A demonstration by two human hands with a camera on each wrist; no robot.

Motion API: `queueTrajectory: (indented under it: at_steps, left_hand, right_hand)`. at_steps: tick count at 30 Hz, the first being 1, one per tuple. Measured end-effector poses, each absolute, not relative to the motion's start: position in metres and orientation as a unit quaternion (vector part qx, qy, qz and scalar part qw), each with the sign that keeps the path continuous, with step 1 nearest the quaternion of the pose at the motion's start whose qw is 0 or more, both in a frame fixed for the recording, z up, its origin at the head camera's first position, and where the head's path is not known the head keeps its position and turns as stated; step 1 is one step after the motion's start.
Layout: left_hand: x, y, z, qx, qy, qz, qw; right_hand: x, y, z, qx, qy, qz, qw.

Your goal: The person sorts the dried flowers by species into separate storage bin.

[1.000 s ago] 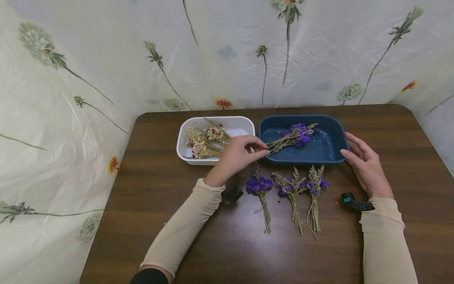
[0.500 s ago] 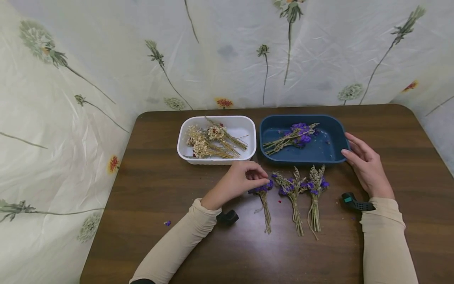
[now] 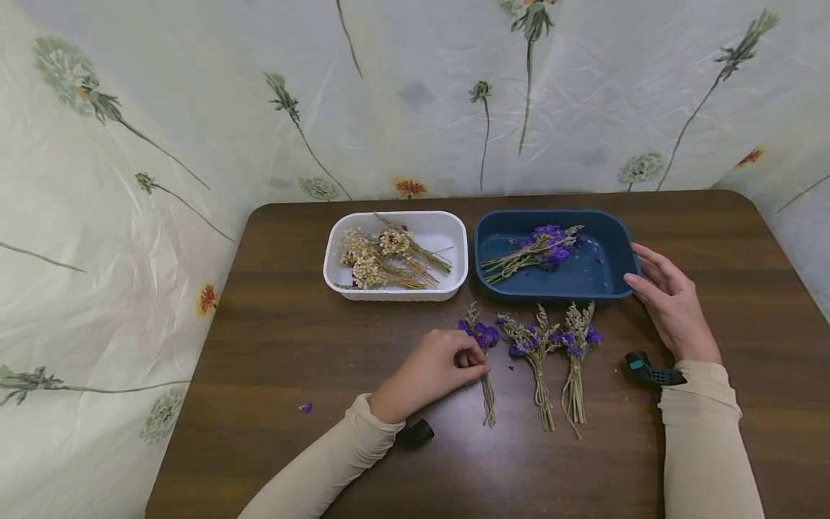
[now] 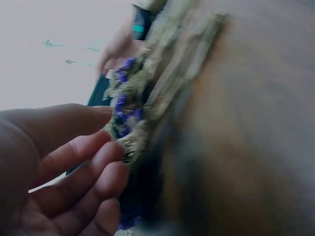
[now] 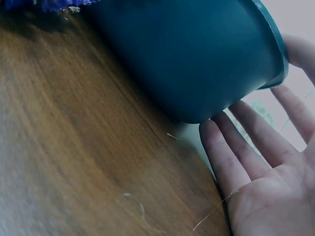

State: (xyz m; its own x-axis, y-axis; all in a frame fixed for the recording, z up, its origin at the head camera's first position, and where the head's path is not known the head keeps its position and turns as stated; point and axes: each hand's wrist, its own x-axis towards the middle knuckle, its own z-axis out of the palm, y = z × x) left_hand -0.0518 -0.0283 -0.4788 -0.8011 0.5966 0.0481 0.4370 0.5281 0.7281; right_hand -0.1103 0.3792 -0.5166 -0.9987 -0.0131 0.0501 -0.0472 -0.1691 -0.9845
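Left hand (image 3: 436,369) is curled narrow over the leftmost flower bunch (image 3: 483,334) on the bench (image 3: 311,339), can't tell if it's gripping; right hand (image 3: 674,313) lies wide against the tub (image 3: 551,293). Best pinch the stems (image 3: 489,404) lightly, dried stuff probably sheds.

A brown wood-grain counter (image 3: 570,472) with rounded far corners stands before a pale, glossy, creased sheet (image 3: 402,43) at twelve o'clock. The sheet bears a printed dandelion head (image 3: 63,72) at ten o'clock and a printed orange blossom (image 3: 410,189) at twelve. On the counter lie a loose purple floret (image 3: 307,408) at seven and a red fragment (image 3: 511,368) between four and five.
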Motion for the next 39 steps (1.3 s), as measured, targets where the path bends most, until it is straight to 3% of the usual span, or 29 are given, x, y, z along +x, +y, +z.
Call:
queueTrajectory:
  at_steps: [8, 22, 39]
  left_hand:
    - [-0.032, -0.024, -0.481, 0.283, 0.916, 0.284, 0.024]
    - [-0.028, -0.016, -0.487, 0.243, 0.953, 0.172, -0.047]
    - [-0.027, -0.023, -0.486, 0.226, 0.954, 0.195, -0.021]
  right_hand:
    - [-0.111, 0.38, -0.517, 0.03, -0.635, 0.772, 0.016]
    - [-0.11, 0.38, -0.516, 0.025, -0.631, 0.775, 0.016]
    - [-0.108, 0.38, -0.516, 0.023, -0.624, 0.781, 0.016]
